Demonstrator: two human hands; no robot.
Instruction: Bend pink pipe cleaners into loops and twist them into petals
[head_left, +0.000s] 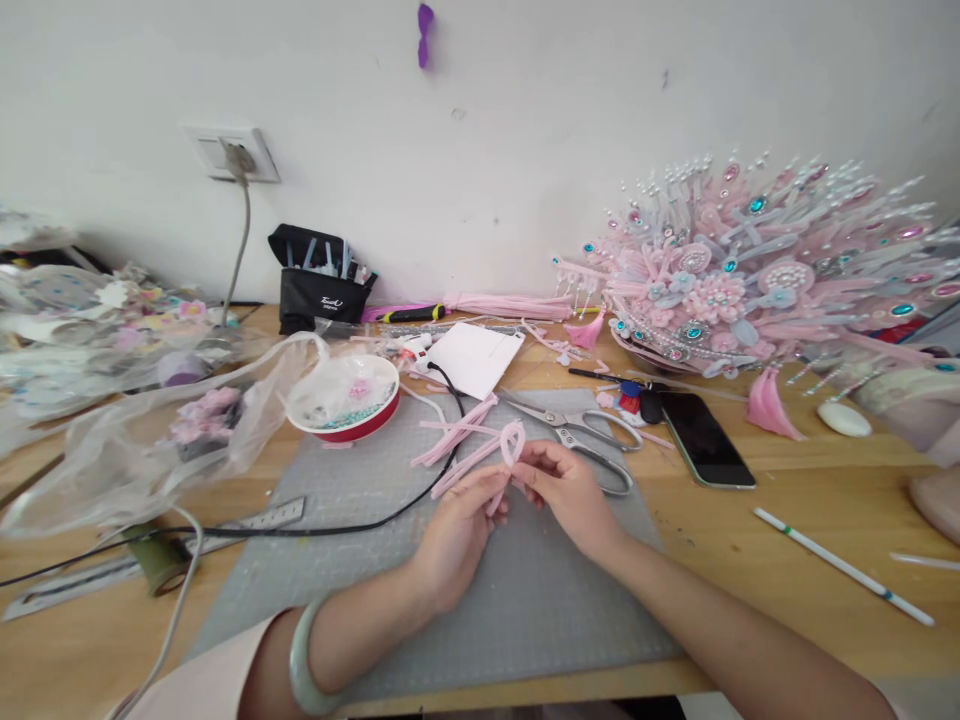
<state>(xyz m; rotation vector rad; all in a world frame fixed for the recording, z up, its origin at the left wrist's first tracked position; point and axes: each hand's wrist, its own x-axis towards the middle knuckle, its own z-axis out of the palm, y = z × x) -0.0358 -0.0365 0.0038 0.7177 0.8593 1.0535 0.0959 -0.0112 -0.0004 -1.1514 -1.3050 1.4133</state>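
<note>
Both hands meet above the grey cutting mat [360, 610], pinching a pink pipe cleaner [513, 440] bent into a small upright loop. My left hand [465, 535] holds its lower end between thumb and fingers, and a short pink tail shows below. My right hand [566, 490] grips the base of the loop from the other side. Just behind the hands lie several cut pink pipe cleaners [457, 435]. Silver scissors [577, 425] rest beyond my right hand, their handles toward the right.
A red-rimmed bowl [360, 430] of beads stands left, near plastic bags [247, 430]. A black cord [322, 531] crosses the mat. A large beaded pink headdress [720, 280] fills the back right. Rightward lie a phone [705, 440] and a white pen [844, 565].
</note>
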